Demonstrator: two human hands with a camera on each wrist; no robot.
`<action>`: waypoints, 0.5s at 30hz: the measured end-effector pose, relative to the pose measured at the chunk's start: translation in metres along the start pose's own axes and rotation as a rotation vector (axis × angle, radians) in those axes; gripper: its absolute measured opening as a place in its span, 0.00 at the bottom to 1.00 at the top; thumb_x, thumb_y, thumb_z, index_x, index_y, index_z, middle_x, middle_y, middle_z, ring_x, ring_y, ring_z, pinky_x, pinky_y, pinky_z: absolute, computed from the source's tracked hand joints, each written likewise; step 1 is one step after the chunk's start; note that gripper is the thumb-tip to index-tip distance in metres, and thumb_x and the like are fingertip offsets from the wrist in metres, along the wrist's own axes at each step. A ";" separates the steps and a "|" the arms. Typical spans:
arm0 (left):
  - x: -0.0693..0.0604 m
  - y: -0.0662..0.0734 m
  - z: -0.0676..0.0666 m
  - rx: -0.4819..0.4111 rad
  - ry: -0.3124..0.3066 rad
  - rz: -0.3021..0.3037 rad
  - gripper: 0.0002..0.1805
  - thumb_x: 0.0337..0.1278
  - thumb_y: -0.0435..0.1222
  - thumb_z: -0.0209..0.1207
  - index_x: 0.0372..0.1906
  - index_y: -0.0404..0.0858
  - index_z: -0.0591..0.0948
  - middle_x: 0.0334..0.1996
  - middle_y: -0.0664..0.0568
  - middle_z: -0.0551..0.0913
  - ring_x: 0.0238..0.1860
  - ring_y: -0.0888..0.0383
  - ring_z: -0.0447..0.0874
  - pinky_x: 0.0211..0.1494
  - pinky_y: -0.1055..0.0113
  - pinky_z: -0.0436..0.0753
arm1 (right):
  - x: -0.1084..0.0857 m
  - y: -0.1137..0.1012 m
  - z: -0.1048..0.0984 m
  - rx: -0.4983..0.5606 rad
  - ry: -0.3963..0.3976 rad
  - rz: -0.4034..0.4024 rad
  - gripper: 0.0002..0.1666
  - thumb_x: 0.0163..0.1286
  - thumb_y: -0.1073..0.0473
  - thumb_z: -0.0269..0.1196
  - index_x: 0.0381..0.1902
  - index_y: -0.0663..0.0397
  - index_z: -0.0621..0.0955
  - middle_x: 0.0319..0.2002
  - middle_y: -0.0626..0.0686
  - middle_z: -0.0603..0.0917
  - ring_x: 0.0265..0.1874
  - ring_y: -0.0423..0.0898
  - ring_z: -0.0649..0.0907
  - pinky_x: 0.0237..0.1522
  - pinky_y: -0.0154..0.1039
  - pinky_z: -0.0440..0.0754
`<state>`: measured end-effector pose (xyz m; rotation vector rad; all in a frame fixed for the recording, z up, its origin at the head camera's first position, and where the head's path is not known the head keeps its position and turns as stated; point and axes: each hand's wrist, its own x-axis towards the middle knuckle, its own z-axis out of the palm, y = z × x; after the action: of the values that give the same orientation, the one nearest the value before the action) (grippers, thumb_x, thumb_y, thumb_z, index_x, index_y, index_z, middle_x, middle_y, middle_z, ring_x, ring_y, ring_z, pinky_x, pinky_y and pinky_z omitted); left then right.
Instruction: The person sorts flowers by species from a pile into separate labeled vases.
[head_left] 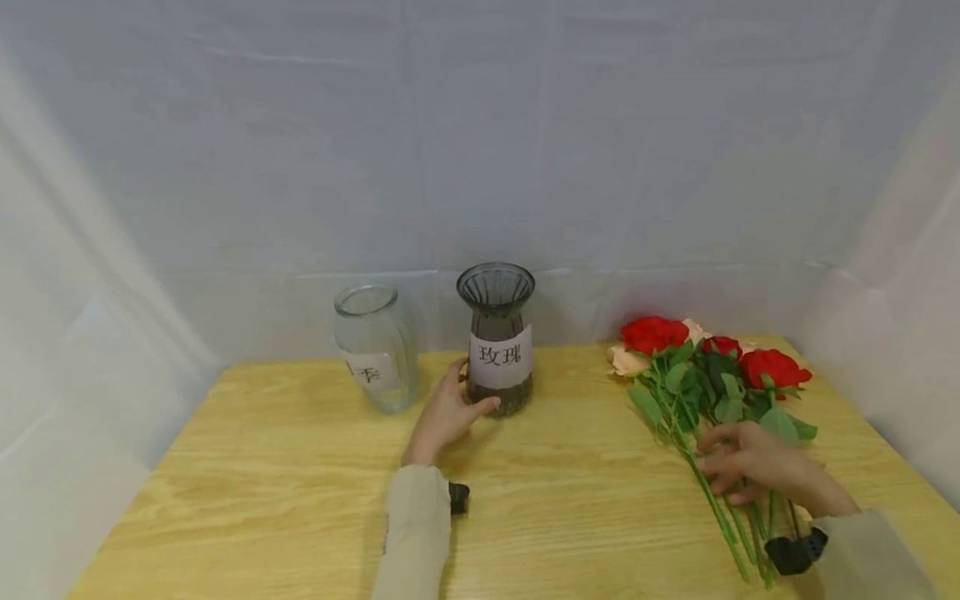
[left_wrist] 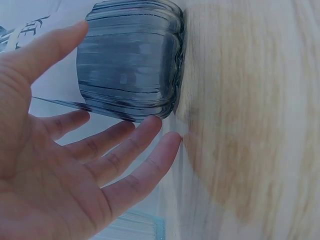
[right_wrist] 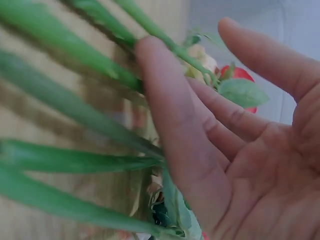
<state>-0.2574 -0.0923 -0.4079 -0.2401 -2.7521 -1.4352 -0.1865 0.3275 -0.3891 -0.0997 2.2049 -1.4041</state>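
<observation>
A dark grey glass vase with a paper label stands upright at the table's back. Around its lower left side lies my left hand, fingers spread and relaxed; in the left wrist view the fingertips come close to the vase base, and contact is hard to tell. On the right, red and pale roses lie with their green stems toward the front. My right hand is over the stems, fingers slightly bent; the right wrist view shows the stems beside the fingers, the palm holding nothing.
A clear glass vase with a paper label stands left of the grey one. The wooden table has white sheeting behind it and at both sides.
</observation>
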 end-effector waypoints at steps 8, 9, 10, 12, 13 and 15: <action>-0.001 0.002 -0.001 -0.014 -0.006 -0.014 0.48 0.59 0.41 0.71 0.77 0.30 0.57 0.69 0.29 0.68 0.60 0.36 0.75 0.65 0.42 0.73 | 0.001 0.002 0.015 -0.069 0.061 -0.037 0.24 0.64 0.71 0.63 0.54 0.83 0.70 0.27 0.53 0.79 0.24 0.46 0.77 0.23 0.40 0.78; -0.001 0.002 -0.001 -0.013 -0.006 -0.015 0.48 0.59 0.41 0.71 0.77 0.30 0.57 0.69 0.29 0.68 0.60 0.36 0.76 0.64 0.42 0.74 | 0.001 0.002 0.016 -0.064 0.061 -0.040 0.24 0.64 0.72 0.63 0.53 0.83 0.70 0.26 0.52 0.78 0.23 0.46 0.76 0.22 0.39 0.77; -0.001 0.002 -0.001 -0.013 -0.006 -0.016 0.48 0.59 0.41 0.71 0.77 0.29 0.57 0.69 0.29 0.69 0.59 0.37 0.76 0.64 0.43 0.74 | 0.001 0.001 0.017 -0.055 0.059 -0.040 0.23 0.64 0.73 0.62 0.53 0.84 0.70 0.25 0.52 0.77 0.22 0.45 0.74 0.22 0.39 0.75; -0.001 0.002 -0.001 -0.008 -0.007 -0.015 0.48 0.59 0.41 0.71 0.77 0.29 0.58 0.68 0.29 0.69 0.58 0.37 0.77 0.64 0.43 0.75 | 0.001 0.002 0.018 -0.032 0.053 -0.032 0.23 0.64 0.74 0.61 0.53 0.84 0.69 0.24 0.50 0.73 0.21 0.44 0.70 0.21 0.38 0.71; -0.002 0.002 -0.001 -0.006 -0.008 -0.014 0.48 0.59 0.41 0.71 0.77 0.29 0.58 0.68 0.29 0.69 0.58 0.37 0.77 0.63 0.43 0.75 | 0.000 0.002 0.018 -0.023 0.051 -0.028 0.23 0.64 0.75 0.60 0.53 0.84 0.68 0.23 0.50 0.72 0.21 0.44 0.69 0.21 0.38 0.70; -0.002 0.002 -0.001 -0.004 -0.010 -0.015 0.48 0.59 0.41 0.71 0.77 0.29 0.58 0.68 0.29 0.69 0.58 0.37 0.77 0.63 0.43 0.75 | 0.000 0.002 0.018 -0.011 0.056 -0.016 0.23 0.63 0.75 0.59 0.53 0.84 0.69 0.24 0.50 0.71 0.21 0.44 0.68 0.21 0.38 0.70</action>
<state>-0.2552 -0.0919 -0.4061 -0.2284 -2.7647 -1.4473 -0.1779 0.3133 -0.3967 -0.0831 2.2617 -1.4200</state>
